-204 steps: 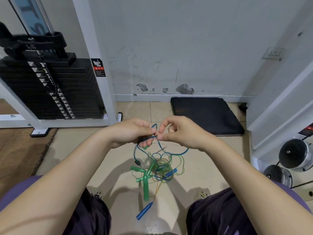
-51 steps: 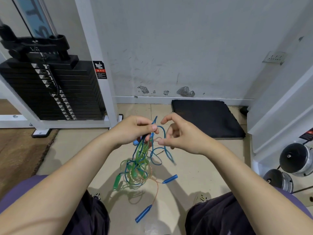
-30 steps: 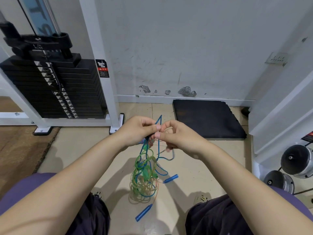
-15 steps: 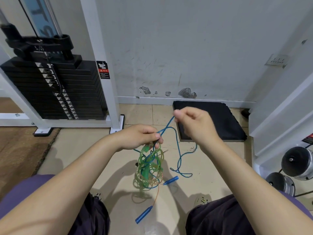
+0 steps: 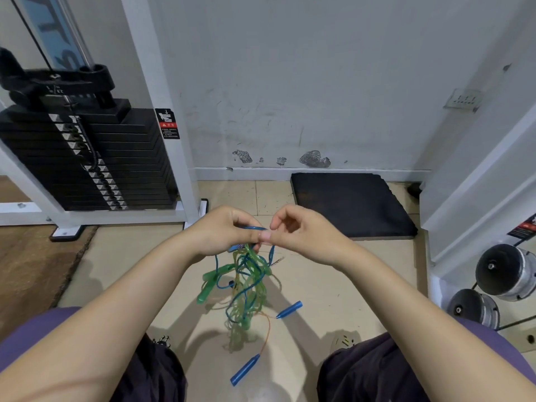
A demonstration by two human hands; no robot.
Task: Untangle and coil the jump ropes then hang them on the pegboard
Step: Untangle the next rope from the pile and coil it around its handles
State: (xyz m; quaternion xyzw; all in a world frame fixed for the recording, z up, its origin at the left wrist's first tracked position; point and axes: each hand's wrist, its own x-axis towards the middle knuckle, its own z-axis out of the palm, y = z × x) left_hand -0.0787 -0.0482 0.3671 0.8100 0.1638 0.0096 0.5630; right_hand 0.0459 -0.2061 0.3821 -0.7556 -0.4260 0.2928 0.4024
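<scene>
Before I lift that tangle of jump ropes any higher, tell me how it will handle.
The tangle of jump ropes hangs limp from the left hand and right hand, so it is probably floppy and light. The green handle dangles off one side and would likely swing. Loops cross closely, so pulling one blue cord may tighten others.

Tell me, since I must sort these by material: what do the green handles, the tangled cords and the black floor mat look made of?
Green handles: translucent glossy plastic, since light passes through. Tangled cords: thin, shiny and see-through, probably PVC or similar. Black floor mat: matte with ragged edges, likely rubber or dense foam; which one is unclear.
</scene>
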